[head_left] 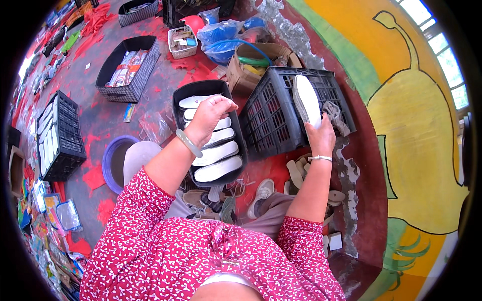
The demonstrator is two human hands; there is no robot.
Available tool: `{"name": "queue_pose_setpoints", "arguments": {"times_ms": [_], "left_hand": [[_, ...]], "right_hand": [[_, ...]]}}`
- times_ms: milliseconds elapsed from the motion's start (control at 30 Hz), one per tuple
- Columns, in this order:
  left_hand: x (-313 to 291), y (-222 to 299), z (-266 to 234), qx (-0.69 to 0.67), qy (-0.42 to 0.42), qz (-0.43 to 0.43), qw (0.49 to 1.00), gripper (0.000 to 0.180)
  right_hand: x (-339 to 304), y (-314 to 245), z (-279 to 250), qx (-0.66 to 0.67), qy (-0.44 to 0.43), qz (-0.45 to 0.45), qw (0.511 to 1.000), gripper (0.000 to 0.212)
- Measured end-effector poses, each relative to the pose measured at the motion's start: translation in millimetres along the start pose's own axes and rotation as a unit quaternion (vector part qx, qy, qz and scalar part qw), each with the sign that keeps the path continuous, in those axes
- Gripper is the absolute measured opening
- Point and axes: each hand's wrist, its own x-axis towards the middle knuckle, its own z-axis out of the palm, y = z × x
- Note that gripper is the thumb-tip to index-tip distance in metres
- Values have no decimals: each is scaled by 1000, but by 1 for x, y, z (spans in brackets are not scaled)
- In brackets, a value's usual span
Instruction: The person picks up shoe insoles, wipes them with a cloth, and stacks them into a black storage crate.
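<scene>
Near its heel end, my right hand [321,136] grips a thick white shoe sole [307,100] with a grey edge. The sole lies along the top of a dark grey plastic crate [271,118], beside a crumpled grey rag [335,118]. My left hand [213,114] is raised over a black bin [240,133], fingertips pinched together; whatever they hold, if anything, cannot be made out. Several white soles [219,169] lie side by side in that bin, partly hidden by my left hand and forearm.
At left stands a black crate [70,153] of white soles, with a purple-rimmed basin [107,163] nearer me. Farther off are a patterned bin [138,89] of packets, a white basket [182,52] and a cardboard box [242,75]. A painted wall [416,135] runs along the right.
</scene>
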Motion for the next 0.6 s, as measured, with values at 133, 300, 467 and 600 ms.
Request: {"name": "queue_pose_setpoints", "arguments": {"times_ms": [133,300,467,600], "left_hand": [[1,1,2,-1,-4,2,1000,15],[1,0,3,-2,-9,-5,1000,16],[1,-2,4,-4,-12,-6,1000,15],[1,-3,5,-3,-17,-5,1000,15]], "right_hand": [[5,4,-6,61,-16,48,997,65],[13,22,-1,227,-21,60,972,62],[17,34,8,283,-9,72,956,59],[15,27,1,318,0,93,944,54]]}}
